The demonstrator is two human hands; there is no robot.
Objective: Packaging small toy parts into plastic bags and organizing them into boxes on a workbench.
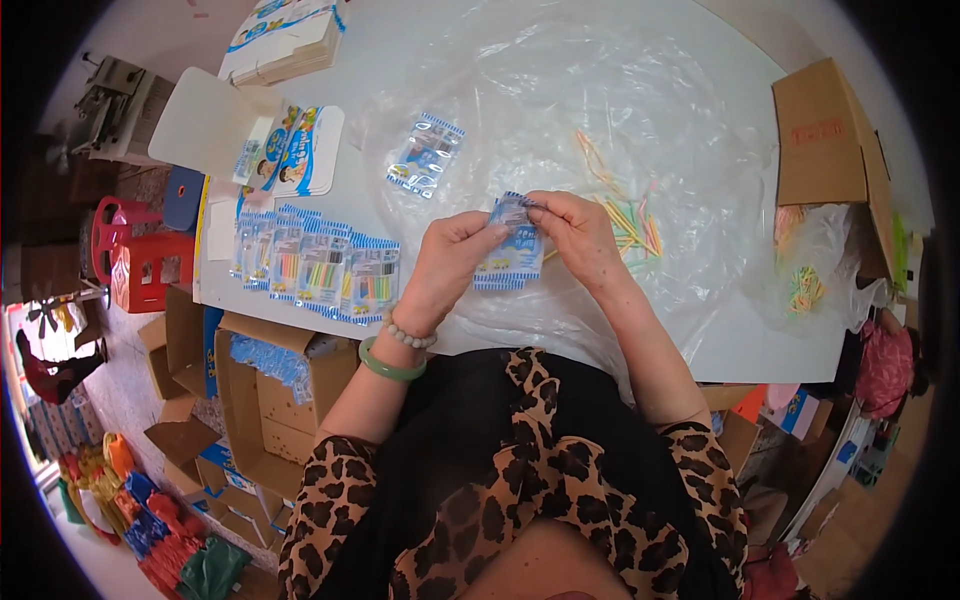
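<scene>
You're mid-pack: both hands hold one small blue-and-white packet [510, 252] over the clear plastic sheet [560, 90] on the white table [730, 345]. Your left hand [447, 262] pinches its left edge; your right hand [580, 235] pinches the top corner, fingers at the opening. Looks like filling or closing the mouth. Next move likely needs a steady pinch so the flimsy packet doesn't buckle. Packet: flat, clear front, blue striped border. Loose coloured sticks [632, 222] lie just right of it. Filled packets [320, 268] are fanned at left; an empty packet [427, 155] lies further back.
</scene>
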